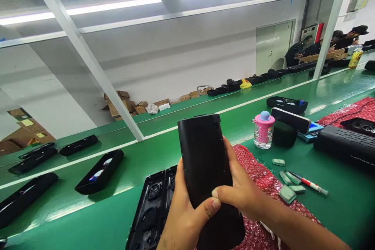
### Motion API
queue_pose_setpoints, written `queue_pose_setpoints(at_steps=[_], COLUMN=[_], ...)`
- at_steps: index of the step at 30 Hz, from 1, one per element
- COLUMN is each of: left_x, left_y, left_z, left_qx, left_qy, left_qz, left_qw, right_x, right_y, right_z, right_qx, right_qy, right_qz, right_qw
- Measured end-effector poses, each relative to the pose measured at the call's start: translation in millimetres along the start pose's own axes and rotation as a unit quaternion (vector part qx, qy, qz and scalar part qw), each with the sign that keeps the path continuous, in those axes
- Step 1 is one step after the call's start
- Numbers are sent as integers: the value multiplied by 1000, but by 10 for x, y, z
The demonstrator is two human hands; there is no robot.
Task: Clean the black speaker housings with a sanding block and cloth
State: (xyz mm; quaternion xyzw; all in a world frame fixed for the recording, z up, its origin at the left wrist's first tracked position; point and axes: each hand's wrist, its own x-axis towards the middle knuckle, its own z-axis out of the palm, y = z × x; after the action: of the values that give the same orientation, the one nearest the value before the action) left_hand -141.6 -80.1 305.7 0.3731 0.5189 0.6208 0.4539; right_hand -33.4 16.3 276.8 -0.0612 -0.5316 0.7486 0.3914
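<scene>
Between both hands I hold a long black speaker housing (202,152), raised and tilted above the green bench. My left hand (187,215) grips its left side with the thumb across the face. My right hand (240,187) clasps the right side, its thumb tip close to the left one; the other fingers of both hands are mostly hidden behind it. Below, on the left, lies a black panel with round openings (149,207), partly covered by my left hand. Red bubble wrap (254,168) spreads under and to the right of the housing.
At right stand a pink-lidded bottle (263,133), a propped phone (290,120) and a black speaker (345,144). Green foam pieces (287,194) lie near a red-and-white pen-like tool (310,184). Open black housings (99,172) sit along the left. Co-workers (348,39) are at the far right.
</scene>
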Motion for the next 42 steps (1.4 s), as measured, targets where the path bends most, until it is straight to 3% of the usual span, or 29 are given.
queue_pose_setpoints(at_steps=[17, 26, 32, 42], left_x=[28, 35, 30, 31], left_y=[-14, 2, -13, -52], left_z=[-7, 21, 10, 36], left_qx=[39, 23, 49, 140], left_qy=[7, 5, 28, 106], left_qz=[26, 14, 9, 51], left_qw=[999, 1000, 998, 983], right_x=[1, 4, 14, -7], right_y=[30, 5, 11, 134], right_z=[-36, 5, -13, 22], right_qx=[2, 12, -11, -56], right_qy=[-17, 11, 15, 15], right_qz=[-17, 1, -3, -86], right_qw=[1000, 1000, 1000, 995])
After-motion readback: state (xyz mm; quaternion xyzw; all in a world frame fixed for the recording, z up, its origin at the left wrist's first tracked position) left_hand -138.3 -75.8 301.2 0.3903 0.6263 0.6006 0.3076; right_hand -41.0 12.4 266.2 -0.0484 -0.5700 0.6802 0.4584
